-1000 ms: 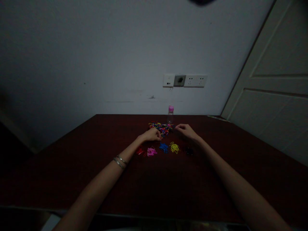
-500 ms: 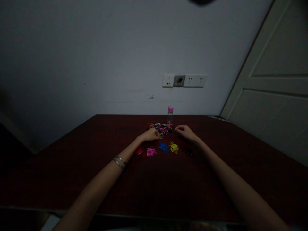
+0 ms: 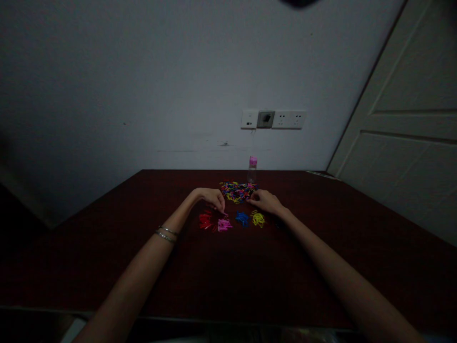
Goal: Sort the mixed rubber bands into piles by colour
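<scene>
My left hand [image 3: 214, 198] is closed on a small pink band, just above the pink pile [image 3: 224, 225]. To its left lies a red pile [image 3: 205, 220]. A blue pile [image 3: 242, 218] and a yellow pile [image 3: 257, 218] sit further right. Behind them spreads a mixed heap of coloured bands [image 3: 236, 191]. My right hand [image 3: 264, 200] is at the right edge of that heap, fingers bent and pressed together; whatever is between them is too small to name. Dark pieces are barely visible under my right wrist.
A clear bottle with a pink cap [image 3: 252, 169] stands behind the mixed heap. The dark red table [image 3: 228, 271] meets a wall with sockets [image 3: 289, 119]. A pale door [image 3: 410, 124] is at the right.
My left hand has moved from the mixed heap toward the pink pile, with a pink band, uncovering the red pile. My right hand has moved left to the heap's edge.
</scene>
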The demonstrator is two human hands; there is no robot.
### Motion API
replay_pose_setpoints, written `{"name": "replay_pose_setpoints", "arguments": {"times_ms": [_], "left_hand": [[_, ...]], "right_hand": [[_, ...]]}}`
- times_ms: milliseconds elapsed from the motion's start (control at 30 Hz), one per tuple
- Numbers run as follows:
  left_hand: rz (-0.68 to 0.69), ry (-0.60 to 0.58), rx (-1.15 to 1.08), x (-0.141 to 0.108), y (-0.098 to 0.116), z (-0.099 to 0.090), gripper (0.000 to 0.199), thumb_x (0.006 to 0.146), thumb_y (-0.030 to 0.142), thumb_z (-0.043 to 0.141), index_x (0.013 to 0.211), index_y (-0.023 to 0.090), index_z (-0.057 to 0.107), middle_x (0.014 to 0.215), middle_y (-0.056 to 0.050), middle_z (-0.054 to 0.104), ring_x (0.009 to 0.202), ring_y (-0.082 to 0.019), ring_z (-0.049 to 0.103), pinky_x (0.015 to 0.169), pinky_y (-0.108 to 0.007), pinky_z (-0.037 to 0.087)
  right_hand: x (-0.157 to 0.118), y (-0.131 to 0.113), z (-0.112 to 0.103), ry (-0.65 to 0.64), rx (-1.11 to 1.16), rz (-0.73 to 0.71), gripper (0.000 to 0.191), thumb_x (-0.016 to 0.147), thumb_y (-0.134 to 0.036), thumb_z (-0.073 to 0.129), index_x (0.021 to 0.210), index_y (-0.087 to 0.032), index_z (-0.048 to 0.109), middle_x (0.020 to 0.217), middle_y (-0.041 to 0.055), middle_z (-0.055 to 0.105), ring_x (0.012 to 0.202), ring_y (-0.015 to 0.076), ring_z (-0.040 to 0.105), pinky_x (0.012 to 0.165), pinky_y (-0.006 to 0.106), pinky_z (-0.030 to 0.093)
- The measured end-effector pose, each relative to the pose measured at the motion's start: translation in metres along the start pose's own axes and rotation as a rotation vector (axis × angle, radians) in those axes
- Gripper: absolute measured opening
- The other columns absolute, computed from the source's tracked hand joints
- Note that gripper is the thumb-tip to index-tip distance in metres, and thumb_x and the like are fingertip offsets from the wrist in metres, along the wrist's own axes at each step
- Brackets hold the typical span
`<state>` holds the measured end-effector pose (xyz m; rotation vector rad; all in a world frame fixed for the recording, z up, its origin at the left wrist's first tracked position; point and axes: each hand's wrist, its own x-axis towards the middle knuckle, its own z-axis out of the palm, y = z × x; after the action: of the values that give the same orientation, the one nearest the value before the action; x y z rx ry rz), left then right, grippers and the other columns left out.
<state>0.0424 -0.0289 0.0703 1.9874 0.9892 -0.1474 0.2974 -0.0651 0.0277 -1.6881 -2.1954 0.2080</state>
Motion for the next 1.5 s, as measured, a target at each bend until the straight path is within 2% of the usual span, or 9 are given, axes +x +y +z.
{"name": "replay_pose_setpoints", "arguments": {"times_ms": [67,200,300,400,633,767,933,1167,1500], "left_hand": [[0.015,0.014,-0.005,0.001,0.001,0.0,0.019,0.052,0.027,0.069,0.068,0.017,0.07,0.051,-0.001,0.058,0.042,-0.007,0.04,0.04,-0.02,0.024],[0.173,0.225,-0.05,0.004,0.005,-0.002,0.017,0.058,0.025,0.064,0.07,0.015,0.07,0.061,-0.002,0.062,0.048,-0.007,0.043,0.045,-0.018,0.029],[0.22,0.37,-0.075,0.007,0.006,-0.004,0.015,0.06,0.022,0.061,0.068,0.013,0.069,0.057,-0.002,0.059,0.049,-0.006,0.042,0.047,-0.018,0.03],[0.229,0.455,-0.098,0.01,0.003,-0.005,0.015,0.061,0.021,0.059,0.068,0.011,0.068,0.054,-0.001,0.056,0.048,-0.007,0.041,0.046,-0.019,0.029],[0.155,0.654,0.013,0.021,-0.019,-0.007,0.016,0.06,0.021,0.058,0.067,0.011,0.068,0.054,-0.001,0.056,0.05,-0.008,0.045,0.049,-0.019,0.032],[0.063,0.707,0.113,0.025,-0.031,-0.005,0.013,0.057,0.019,0.06,0.065,0.013,0.068,0.06,-0.001,0.06,0.059,-0.011,0.051,0.053,-0.018,0.035],[0.019,0.771,0.076,0.028,-0.041,0.0,0.01,0.053,0.022,0.066,0.061,0.015,0.066,0.062,-0.001,0.061,0.061,-0.012,0.053,0.055,-0.018,0.037],[0.019,0.778,0.16,0.033,-0.045,0.001,0.009,0.06,0.022,0.062,0.066,0.015,0.066,0.065,-0.002,0.062,0.06,-0.011,0.052,0.054,-0.019,0.036],[0.018,0.75,0.23,0.035,-0.044,0.002,0.017,0.063,0.02,0.055,0.073,0.014,0.068,0.072,-0.005,0.064,0.065,-0.013,0.055,0.058,-0.021,0.038]], "right_hand": [[0.0,-0.003,0.001,0.009,-0.023,0.016,0.035,0.074,-0.052,0.051,0.078,-0.02,0.063,0.08,0.0049,0.063,0.072,0.0162,0.057,0.054,0.023,0.034],[0.001,-0.008,0.004,0.042,-0.058,0.056,0.034,0.073,-0.052,0.053,0.076,-0.019,0.062,0.082,0.0058,0.062,0.073,0.0171,0.056,0.057,0.024,0.036],[0.002,-0.011,0.006,0.064,-0.067,0.051,0.028,0.075,-0.046,0.053,0.077,-0.019,0.062,0.086,0.0062,0.062,0.076,0.0173,0.055,0.059,0.024,0.036],[0.001,-0.011,0.008,0.067,-0.05,0.033,0.023,0.077,-0.04,0.051,0.08,-0.02,0.062,0.088,0.006,0.062,0.078,0.017,0.055,0.059,0.023,0.036],[0.001,0.0,-0.001,0.079,0.026,0.072,0.018,0.073,-0.034,0.054,0.079,-0.02,0.065,0.086,0.0061,0.063,0.075,0.0179,0.056,0.057,0.024,0.035],[0.004,0.013,-0.008,0.12,0.142,0.065,0.021,0.071,-0.034,0.055,0.078,-0.017,0.067,0.079,0.0059,0.065,0.071,0.0165,0.057,0.057,0.023,0.038],[0.007,0.021,-0.011,0.137,0.321,0.08,0.026,0.07,-0.036,0.055,0.074,-0.013,0.067,0.068,0.0067,0.066,0.062,0.0155,0.057,0.053,0.022,0.039],[0.005,0.016,-0.016,0.004,0.497,0.018,0.027,0.068,-0.034,0.057,0.075,-0.01,0.066,0.067,0.0076,0.065,0.059,0.0143,0.056,0.053,0.023,0.041],[-0.006,-0.019,-0.023,-0.4,0.551,-0.203,0.02,0.064,-0.03,0.061,0.072,-0.013,0.069,0.067,0.0043,0.064,0.059,0.0118,0.052,0.056,0.023,0.041]]}}
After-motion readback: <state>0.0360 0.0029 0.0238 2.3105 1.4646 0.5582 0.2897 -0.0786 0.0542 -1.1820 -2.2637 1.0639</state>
